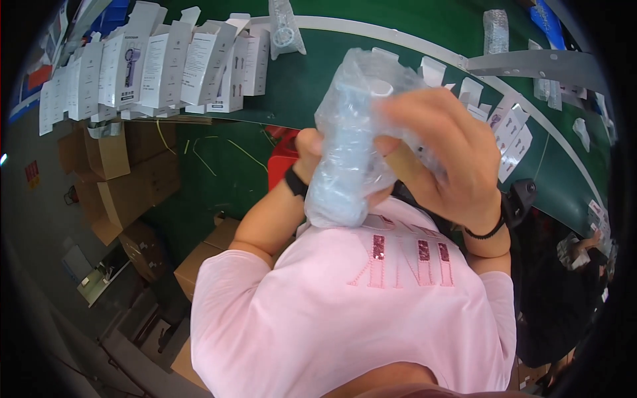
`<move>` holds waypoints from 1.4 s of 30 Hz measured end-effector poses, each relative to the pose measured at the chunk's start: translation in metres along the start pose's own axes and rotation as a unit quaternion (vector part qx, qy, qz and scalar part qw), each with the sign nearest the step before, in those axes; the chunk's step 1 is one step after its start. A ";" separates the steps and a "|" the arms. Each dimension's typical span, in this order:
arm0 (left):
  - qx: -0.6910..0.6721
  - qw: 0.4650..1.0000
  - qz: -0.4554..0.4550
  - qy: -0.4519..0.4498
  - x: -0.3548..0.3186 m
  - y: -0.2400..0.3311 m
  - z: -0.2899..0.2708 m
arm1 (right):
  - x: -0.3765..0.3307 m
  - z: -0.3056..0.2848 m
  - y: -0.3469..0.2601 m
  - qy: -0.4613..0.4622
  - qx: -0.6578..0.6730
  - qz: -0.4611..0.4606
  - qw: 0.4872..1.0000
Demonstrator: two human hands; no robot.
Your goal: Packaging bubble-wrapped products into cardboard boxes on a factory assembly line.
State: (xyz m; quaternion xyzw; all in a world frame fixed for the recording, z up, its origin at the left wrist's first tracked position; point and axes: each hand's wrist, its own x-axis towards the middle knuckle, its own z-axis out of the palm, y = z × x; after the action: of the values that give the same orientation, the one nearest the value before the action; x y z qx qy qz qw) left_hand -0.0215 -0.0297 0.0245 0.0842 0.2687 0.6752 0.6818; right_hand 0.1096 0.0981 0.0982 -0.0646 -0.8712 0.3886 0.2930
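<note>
A long, pale blue item in clear bubble wrap [342,149] stands tilted in front of my chest, its shape mostly hidden by the wrap. My left hand [309,147] is closed around it from the left, with most fingers behind it. At its upper right is my right hand [454,149], with curved fingers and thumb near the loose wrap. Motion smears those fingertips, so their grip is unclear.
Several white cartons [162,66] stand in a row on the green table [312,79] at the far left. More open boxes [514,136] lie to the right. Bubble-wrapped items [284,33] rest farther back. Brown cardboard boxes [129,199] stand at the left. Another person's hand [584,245] shows at far right.
</note>
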 end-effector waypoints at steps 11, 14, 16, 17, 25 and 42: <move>-0.237 0.860 -0.100 -0.440 0.026 -0.040 0.002 | -0.001 0.000 -0.019 0.052 -0.119 -0.100 0.987; -0.322 0.761 -0.110 -0.552 0.064 -0.047 -0.018 | -0.021 -0.006 0.011 0.242 0.086 0.187 0.948; -0.095 0.965 -0.230 -0.078 0.031 -0.032 -0.013 | -0.068 -0.004 0.046 0.180 0.360 0.301 0.864; 0.042 0.977 -0.209 -0.008 0.029 -0.043 -0.003 | -0.081 0.002 0.050 0.152 0.467 0.341 0.801; 0.522 0.826 0.067 0.201 0.127 -0.128 -0.041 | -0.155 -0.102 0.141 0.276 0.205 0.534 0.773; 0.048 0.984 -0.129 0.116 0.111 -0.092 0.027 | -0.087 -0.138 0.120 0.127 0.070 0.283 0.948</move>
State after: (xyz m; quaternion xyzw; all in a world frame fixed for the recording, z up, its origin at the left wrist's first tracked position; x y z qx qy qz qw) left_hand 0.0659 0.0772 -0.0243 0.0023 0.3871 0.5727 0.7226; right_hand 0.2450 0.2397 0.0448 -0.3369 -0.7432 0.5041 0.2829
